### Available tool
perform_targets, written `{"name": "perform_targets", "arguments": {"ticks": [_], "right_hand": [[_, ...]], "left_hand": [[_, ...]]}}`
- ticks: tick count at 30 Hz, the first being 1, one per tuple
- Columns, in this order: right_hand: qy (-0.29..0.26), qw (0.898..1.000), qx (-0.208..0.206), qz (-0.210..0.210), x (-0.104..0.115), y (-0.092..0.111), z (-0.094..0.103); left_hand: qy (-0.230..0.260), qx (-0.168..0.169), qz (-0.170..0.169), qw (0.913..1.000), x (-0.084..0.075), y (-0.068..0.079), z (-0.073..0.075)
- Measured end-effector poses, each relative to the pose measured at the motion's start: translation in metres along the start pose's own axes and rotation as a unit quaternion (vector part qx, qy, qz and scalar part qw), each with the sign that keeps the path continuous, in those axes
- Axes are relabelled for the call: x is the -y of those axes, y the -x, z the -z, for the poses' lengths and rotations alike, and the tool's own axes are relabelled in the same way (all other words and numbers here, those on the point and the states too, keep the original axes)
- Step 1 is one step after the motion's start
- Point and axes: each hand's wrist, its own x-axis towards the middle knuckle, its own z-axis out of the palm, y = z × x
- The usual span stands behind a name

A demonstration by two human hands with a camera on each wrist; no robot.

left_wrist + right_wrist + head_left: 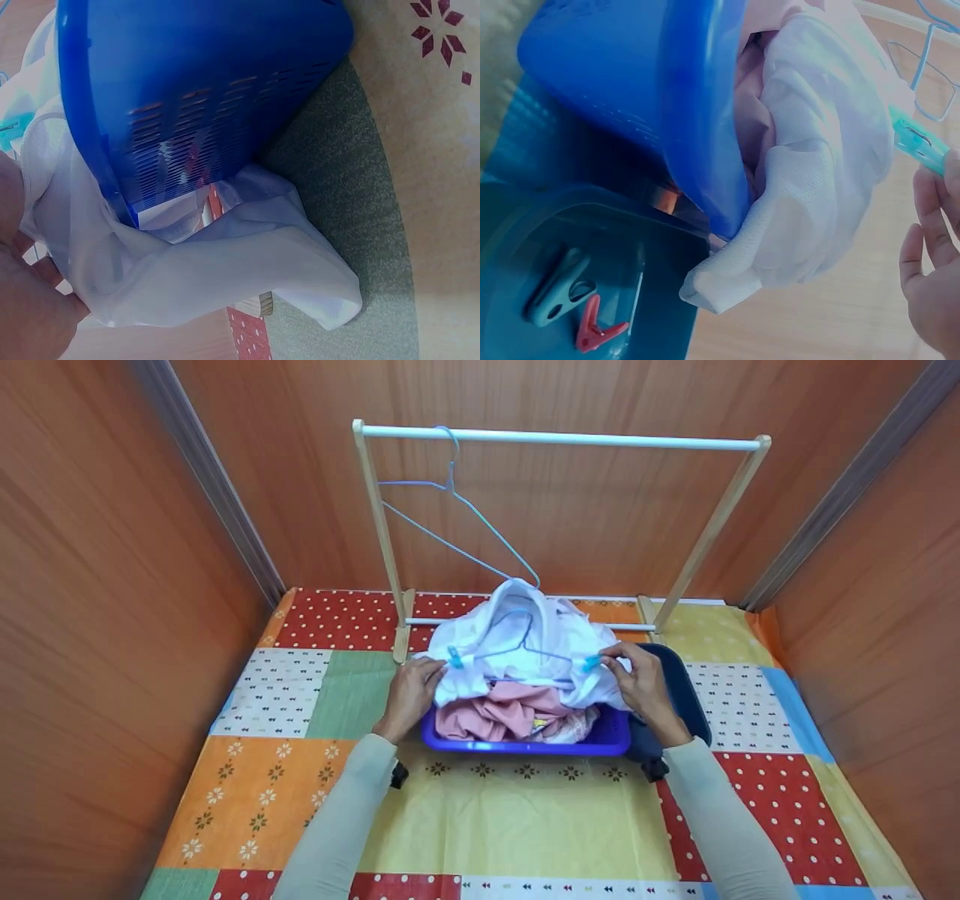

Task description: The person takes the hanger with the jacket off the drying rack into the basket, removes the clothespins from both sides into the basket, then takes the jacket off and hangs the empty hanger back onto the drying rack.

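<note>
A rumpled white garment (553, 639), its hanger (524, 643) partly hidden, spills over a blue basket (525, 748) toward the surface's (525, 825) back edge, the right hand (641, 679) pinching a turquoise clip (592, 663), the left hand's (412, 688) bent fingers at a second clip (454, 658), hold unclear.

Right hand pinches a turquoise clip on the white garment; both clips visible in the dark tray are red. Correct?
Not quite: the right wrist view shows one red clip and one teal clip in the dark tray. The right hand does pinch a turquoise clip on the white garment.
</note>
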Motion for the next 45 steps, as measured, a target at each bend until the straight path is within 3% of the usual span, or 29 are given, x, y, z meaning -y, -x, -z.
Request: {"name": "perform_targets", "arguments": {"ticks": [6,10,14,18,30,37,45], "right_hand": [[0.0,0.999,-0.042,-0.004,0.008,-0.002,0.007],[-0.002,0.998,-0.055,-0.009,0.027,-0.005,0.015],[-0.013,0.999,-0.047,-0.011,0.046,-0.008,0.024],[-0.038,0.998,-0.028,-0.028,0.049,-0.008,0.032],[-0.063,0.991,-0.049,-0.104,0.039,-0.011,0.059],[-0.05,0.987,-0.073,-0.135,0.033,-0.009,0.07],[-0.004,0.98,-0.069,-0.185,-0.011,0.008,0.071]], "left_hand": [[-0.001,-0.003,-0.001,1.0,0.0,0.0,0.0],[-0.001,0.0,0.002,1.0,0.001,0.0,-0.001],[0.003,0.004,0.005,1.0,0.001,0.0,0.0],[0.004,0.005,0.01,0.9999,0.001,0.0,0.0],[-0.003,0.001,0.006,1.0,0.002,0.0,-0.002],[0.0,0.002,0.012,0.9999,0.001,0.0,-0.001],[-0.005,0.006,0.015,0.9999,0.0,0.0,-0.001]]}}
